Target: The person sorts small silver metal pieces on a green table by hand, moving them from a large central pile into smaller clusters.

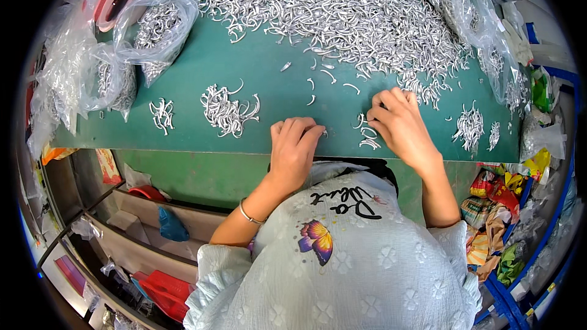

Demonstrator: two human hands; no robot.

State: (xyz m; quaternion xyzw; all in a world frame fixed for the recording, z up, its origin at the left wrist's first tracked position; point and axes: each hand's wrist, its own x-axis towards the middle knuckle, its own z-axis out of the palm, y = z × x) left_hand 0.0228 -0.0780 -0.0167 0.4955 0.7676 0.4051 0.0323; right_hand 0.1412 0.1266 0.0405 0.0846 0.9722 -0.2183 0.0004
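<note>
My left hand [292,150] rests at the table's near edge, fingers curled and pressed together. A tiny silvery bit shows at its fingertips, too small to make out. To the right, my right hand [400,123] is closed too, its fingertips bent down at a few small curved silver metal pieces [369,143]; what it pinches is hidden. Between and beyond the hands lie scattered single pieces [351,88]. A large heap of the same curved metal pieces [354,18] covers the far part of the green table [183,137].
Small piles of pieces lie at left [229,110], far left [162,115] and right [469,127]. Clear plastic bags [156,33] with pieces stand at the left, and another bag [483,18] at the right. Below are a shelf with a red basket [165,293] and colourful packaging [489,208].
</note>
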